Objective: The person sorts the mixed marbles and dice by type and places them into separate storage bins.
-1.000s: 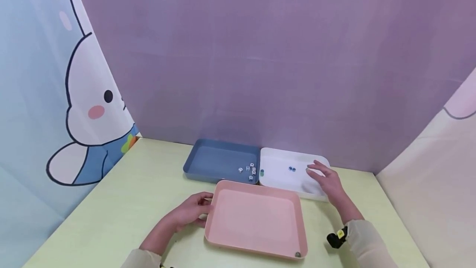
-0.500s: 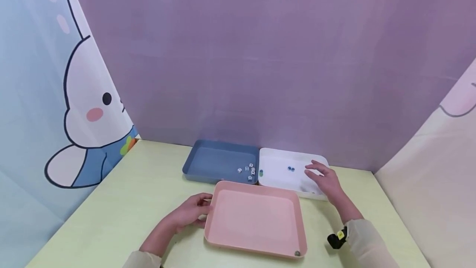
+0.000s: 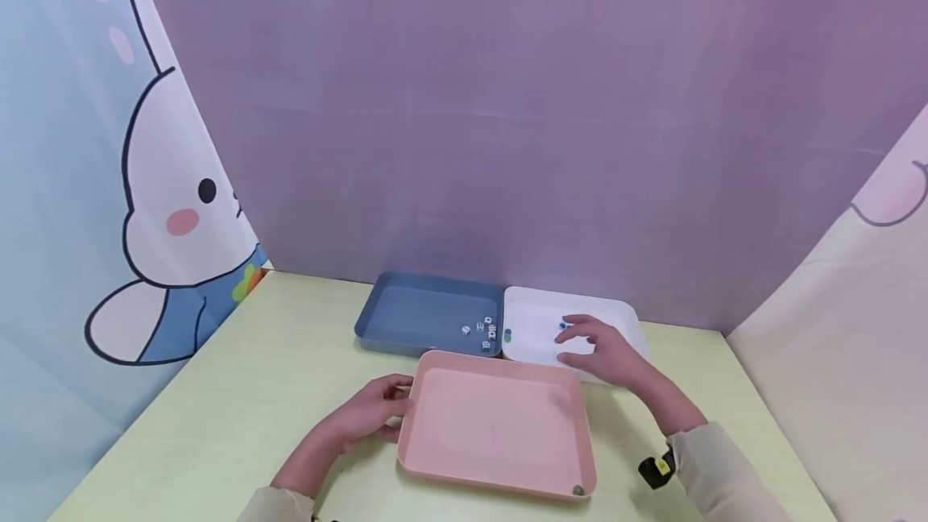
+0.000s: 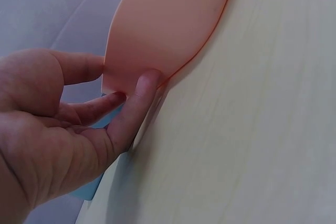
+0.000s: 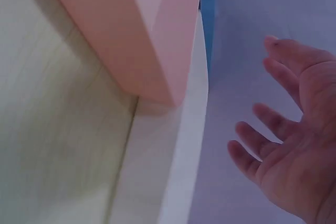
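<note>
In the head view my left hand rests its fingertips on the left side of a shallow pink tray. The left wrist view shows those fingers against the tray's outer wall, not wrapped round it. My right hand hovers over a white tray, fingers loosely bent and spread, with nothing between them. Small blue pieces show just beyond its fingertips, partly hidden. A small blue-green piece lies at the white tray's left end. One small dark round piece sits in the pink tray's near right corner.
A blue tray stands at the back, left of the white one, with several white dice near its right wall. The pink tray's far edge overlaps both. A purple cloth hangs behind the pale table.
My right hand has moved left across the white tray, from its right end to near the blue pieces. My left hand stays at the pink tray.
</note>
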A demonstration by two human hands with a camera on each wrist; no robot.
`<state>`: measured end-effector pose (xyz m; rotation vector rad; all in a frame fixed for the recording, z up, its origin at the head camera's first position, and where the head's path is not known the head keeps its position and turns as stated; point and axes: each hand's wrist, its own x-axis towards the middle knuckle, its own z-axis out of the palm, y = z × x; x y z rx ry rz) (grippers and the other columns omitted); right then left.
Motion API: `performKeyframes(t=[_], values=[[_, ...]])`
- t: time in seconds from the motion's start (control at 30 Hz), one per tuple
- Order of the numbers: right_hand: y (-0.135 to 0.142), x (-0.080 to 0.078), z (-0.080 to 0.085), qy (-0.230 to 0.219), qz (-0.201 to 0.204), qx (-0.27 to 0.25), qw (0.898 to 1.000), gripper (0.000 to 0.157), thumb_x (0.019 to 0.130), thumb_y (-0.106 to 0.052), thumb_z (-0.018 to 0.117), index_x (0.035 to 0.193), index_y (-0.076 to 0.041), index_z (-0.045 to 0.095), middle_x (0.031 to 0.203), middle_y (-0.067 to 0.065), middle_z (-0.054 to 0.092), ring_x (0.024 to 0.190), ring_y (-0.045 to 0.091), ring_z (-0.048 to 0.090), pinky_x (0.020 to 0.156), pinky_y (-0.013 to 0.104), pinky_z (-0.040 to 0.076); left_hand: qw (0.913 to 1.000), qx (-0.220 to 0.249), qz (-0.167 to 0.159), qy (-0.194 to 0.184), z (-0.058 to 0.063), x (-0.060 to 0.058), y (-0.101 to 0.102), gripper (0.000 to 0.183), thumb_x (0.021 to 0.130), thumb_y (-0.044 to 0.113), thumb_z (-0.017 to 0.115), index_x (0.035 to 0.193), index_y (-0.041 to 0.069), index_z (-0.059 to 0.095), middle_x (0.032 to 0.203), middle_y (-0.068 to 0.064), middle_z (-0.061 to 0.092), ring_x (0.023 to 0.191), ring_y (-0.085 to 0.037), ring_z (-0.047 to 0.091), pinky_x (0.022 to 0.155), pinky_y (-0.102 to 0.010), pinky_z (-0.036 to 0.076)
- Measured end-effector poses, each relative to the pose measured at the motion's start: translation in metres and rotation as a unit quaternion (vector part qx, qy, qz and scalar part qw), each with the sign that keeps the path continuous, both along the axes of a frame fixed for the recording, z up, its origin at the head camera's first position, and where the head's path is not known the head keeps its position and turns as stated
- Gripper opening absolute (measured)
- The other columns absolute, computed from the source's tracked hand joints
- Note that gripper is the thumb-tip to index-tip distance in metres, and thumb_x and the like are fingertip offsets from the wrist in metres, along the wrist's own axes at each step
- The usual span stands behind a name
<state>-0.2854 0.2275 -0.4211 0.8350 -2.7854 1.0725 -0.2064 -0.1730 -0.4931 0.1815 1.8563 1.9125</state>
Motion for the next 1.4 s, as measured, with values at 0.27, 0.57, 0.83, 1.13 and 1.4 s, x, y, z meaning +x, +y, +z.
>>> performKeyframes(t=[0.27,0.57,0.83,1.13,1.4], values=[[-0.049,0.037,0.035,-0.046,0.154,0.222,0.962,0.018,0.08,-0.019,0.079,0.097,-0.017,0.074,0.118,0.005,0.062,0.112,0.025,0.056,0.096,0.046,0.045,1.0,0.003,-0.002,0.001,-0.002,0.002,-0.002,0.048,0.098,0.008,0.055,0.14,-0.009,0.038,0.108,-0.02,0.055,0.096,-0.026,0.061,0.072,-0.042,0.057],[-0.09,0.079,0.048,-0.019,0.217,0.423,0.879,0.014,0.074,-0.025,0.084,0.084,-0.03,0.074,0.083,-0.018,0.059,0.078,0.003,0.051,0.078,0.032,0.042,0.9999,0.011,-0.005,0.004,0.001,0.0,-0.001,0.049,0.098,0.009,0.056,0.139,-0.009,0.038,0.109,-0.021,0.056,0.095,-0.027,0.062,0.072,-0.042,0.057],[-0.097,0.11,0.039,0.056,0.258,0.515,0.815,0.022,0.074,-0.018,0.077,0.063,-0.027,0.061,0.067,-0.015,0.044,0.063,0.006,0.039,0.064,0.025,0.033,0.9999,0.012,-0.009,0.005,0.001,0.001,-0.003,0.049,0.098,0.009,0.056,0.139,-0.01,0.039,0.108,-0.022,0.057,0.094,-0.028,0.062,0.071,-0.042,0.057],[-0.096,0.124,0.03,0.187,0.235,0.561,0.771,0.026,0.085,-0.03,0.067,0.061,-0.023,0.057,0.063,-0.009,0.051,0.059,0.011,0.039,0.06,0.027,0.033,0.9999,0.012,-0.004,0.01,-0.001,-0.001,-0.002,0.048,0.098,0.009,0.056,0.139,-0.009,0.039,0.107,-0.021,0.055,0.093,-0.027,0.061,0.07,-0.042,0.057],[-0.09,0.124,0.017,0.155,0.168,0.598,0.768,0.032,0.086,-0.039,0.066,0.062,-0.019,0.055,0.061,-0.005,0.049,0.056,0.014,0.041,0.058,0.03,0.032,0.9999,-0.001,-0.004,0.009,-0.001,0.001,-0.001,0.049,0.098,0.008,0.055,0.14,-0.01,0.037,0.109,-0.021,0.055,0.094,-0.026,0.061,0.071,-0.042,0.057]])
